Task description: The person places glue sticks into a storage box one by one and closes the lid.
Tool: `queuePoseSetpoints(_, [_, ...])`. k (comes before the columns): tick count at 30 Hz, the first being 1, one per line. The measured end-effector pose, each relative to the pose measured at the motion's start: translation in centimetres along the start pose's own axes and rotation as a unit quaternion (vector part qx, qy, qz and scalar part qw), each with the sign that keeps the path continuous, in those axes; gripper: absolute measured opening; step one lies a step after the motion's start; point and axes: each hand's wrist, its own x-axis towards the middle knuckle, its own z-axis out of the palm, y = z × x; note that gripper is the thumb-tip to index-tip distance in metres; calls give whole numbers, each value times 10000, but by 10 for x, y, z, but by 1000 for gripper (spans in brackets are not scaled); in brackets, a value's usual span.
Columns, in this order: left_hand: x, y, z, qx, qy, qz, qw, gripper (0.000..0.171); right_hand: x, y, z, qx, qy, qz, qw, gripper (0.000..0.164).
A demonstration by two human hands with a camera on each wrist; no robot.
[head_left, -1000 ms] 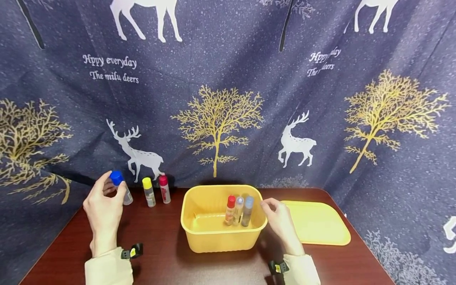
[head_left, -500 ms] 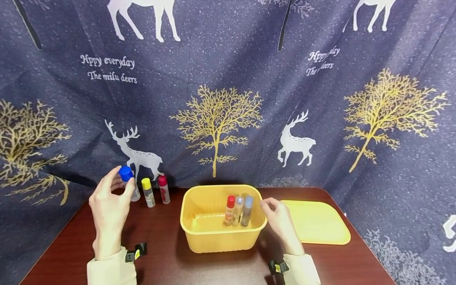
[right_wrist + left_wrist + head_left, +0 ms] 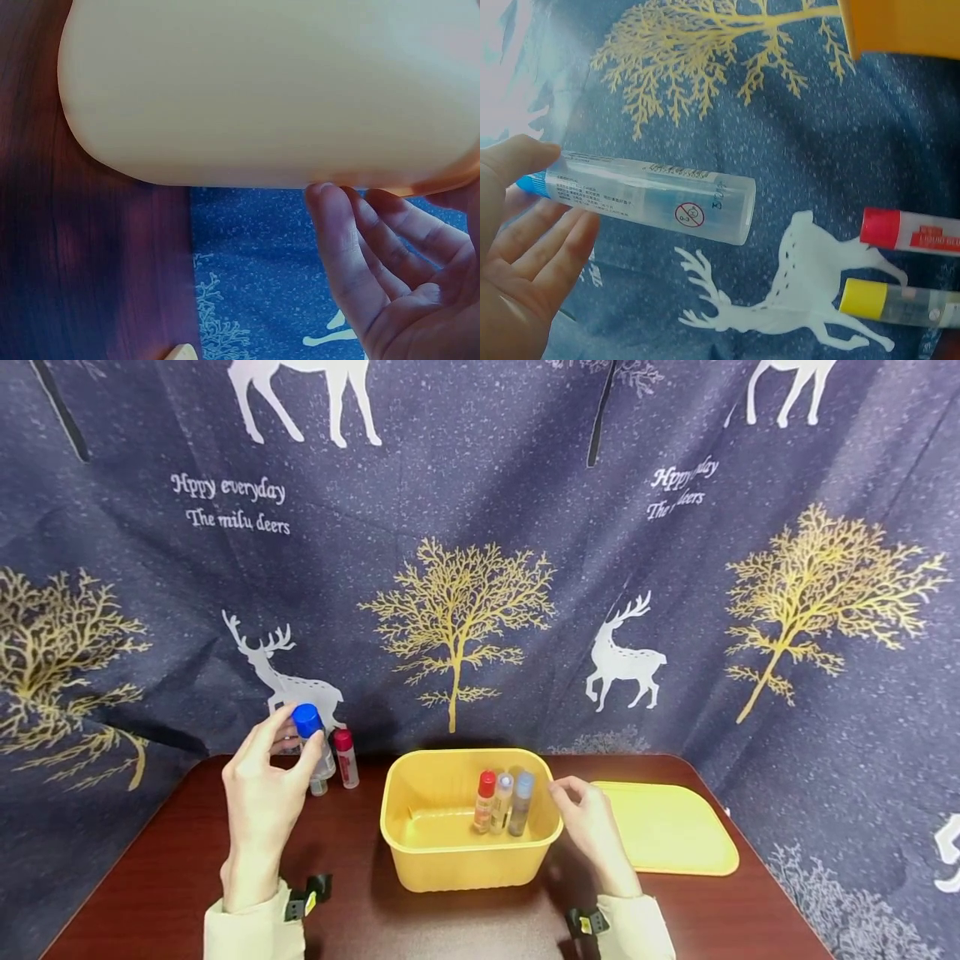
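My left hand (image 3: pixel 262 789) holds a clear liquid glue bottle (image 3: pixel 660 199) by its blue cap (image 3: pixel 307 720), between thumb and fingers. In the head view it hangs in front of the yellow-capped bottle, whose cap it hides. The left wrist view shows that yellow-capped bottle (image 3: pixel 866 298) beside a red-capped liquid glue bottle (image 3: pixel 881 229). My right hand (image 3: pixel 591 831) grips the right rim of a yellow plastic bin (image 3: pixel 472 870) with thumb and fingertips. Inside, at the bin's right end, three glue bottles stand together: one red-capped (image 3: pixel 484 806), one pale-capped (image 3: pixel 502 806), one light-blue-capped (image 3: pixel 520 808).
A flat yellow lid (image 3: pixel 667 831) lies on the dark wooden table (image 3: pixel 337 877) to the right of the bin. Behind the table hangs a dark blue cloth (image 3: pixel 480 485) printed with deer and trees.
My left hand has moved right with the blue-capped glue bottle and raised it slightly, passing in front of the yellow-capped one. The right hand and the bin have stayed put.
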Motion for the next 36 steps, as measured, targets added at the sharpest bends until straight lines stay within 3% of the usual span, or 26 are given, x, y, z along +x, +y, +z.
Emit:
queuePoseSetpoints(8, [-1,10,5,-282,-289,62,9992,51,-2,-2,0,41,-14,60,10000,18])
queuePoseSetpoints(22, [-4,15,11,-340,-470,59,9983,53,-1,-4,-1,-9,-19,124,9999,18])
queuePoseSetpoints(36, [-11,26,24,-736,-776,56,9943,53,-1,-3,0,-9,-10,99,10000,18])
